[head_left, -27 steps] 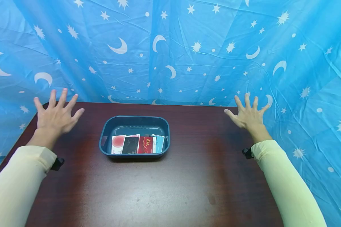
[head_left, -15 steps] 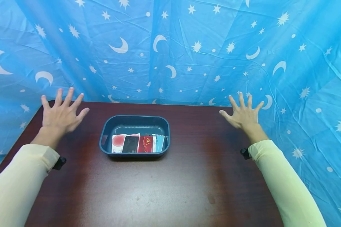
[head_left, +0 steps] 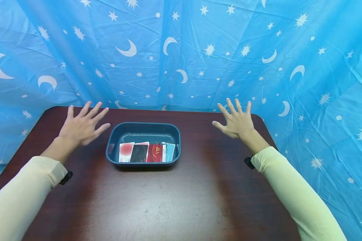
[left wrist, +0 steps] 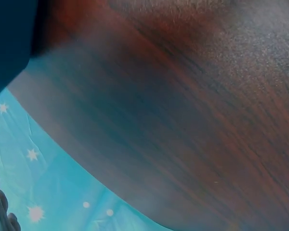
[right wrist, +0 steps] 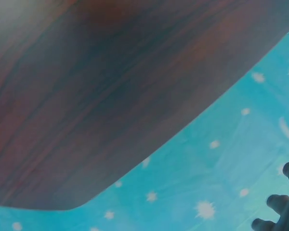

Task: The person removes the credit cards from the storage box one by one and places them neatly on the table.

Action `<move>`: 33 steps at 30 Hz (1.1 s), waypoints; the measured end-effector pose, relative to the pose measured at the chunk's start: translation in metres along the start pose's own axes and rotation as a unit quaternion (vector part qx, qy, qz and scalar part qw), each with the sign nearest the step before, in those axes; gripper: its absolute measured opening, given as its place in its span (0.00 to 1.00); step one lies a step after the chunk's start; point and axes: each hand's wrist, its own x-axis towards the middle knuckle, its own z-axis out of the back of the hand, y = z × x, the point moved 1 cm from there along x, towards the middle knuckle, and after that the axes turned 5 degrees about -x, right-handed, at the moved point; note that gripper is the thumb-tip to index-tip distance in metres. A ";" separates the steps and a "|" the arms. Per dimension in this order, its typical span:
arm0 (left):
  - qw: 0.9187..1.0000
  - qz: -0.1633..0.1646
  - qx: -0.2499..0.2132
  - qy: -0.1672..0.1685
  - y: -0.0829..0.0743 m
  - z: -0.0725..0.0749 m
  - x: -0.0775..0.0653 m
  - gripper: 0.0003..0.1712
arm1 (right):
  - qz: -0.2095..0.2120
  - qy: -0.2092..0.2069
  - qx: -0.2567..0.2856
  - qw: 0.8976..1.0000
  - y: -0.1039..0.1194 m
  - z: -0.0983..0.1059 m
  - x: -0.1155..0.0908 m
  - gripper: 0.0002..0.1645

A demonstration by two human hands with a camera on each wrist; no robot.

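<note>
In the head view, a dark blue tray [head_left: 143,124] holds several cards: a white one with a pink circle [head_left: 126,151], a black card [head_left: 139,153], a red VIP card [head_left: 155,154] and a light blue card [head_left: 169,152]. Left of the tray, my left hand [head_left: 79,129] is held with fingers spread and nothing in it. To the tray's right, at a wider distance, my right hand [head_left: 237,124] also has its fingers spread and holds nothing. The wrist views show only a few fingertips at their lower corners.
The tray stands on a dark brown wooden table [head_left: 169,201] with rounded far corners. A blue curtain [head_left: 181,60] with white moons and stars surrounds the table at the back and sides. Each wrist wears a small black device [head_left: 67,177].
Both hands have moved inward, the left hand rightward and the right hand leftward, nearer the tray. Fingers stay spread. The tray and cards have not moved.
</note>
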 end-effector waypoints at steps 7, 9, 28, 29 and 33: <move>0.997 -0.062 0.019 0.045 -0.013 -0.004 0.000 0.43 | 0.058 0.009 0.049 0.997 0.033 0.018 0.003 0.50; 0.995 -0.079 0.026 0.055 -0.014 -0.006 -0.002 0.43 | 0.081 0.013 0.067 0.994 0.043 0.021 0.004 0.49; 0.986 -0.130 0.006 0.102 -0.020 -0.016 -0.012 0.41 | 0.223 0.017 0.336 0.915 0.105 0.023 0.016 0.49; 0.986 -0.131 0.002 0.102 -0.019 -0.016 -0.012 0.41 | 0.223 0.021 0.346 0.911 0.107 0.022 0.017 0.48; 0.987 -0.130 -0.016 0.095 -0.018 -0.018 -0.012 0.42 | 0.227 0.038 0.380 0.896 0.115 0.022 0.020 0.45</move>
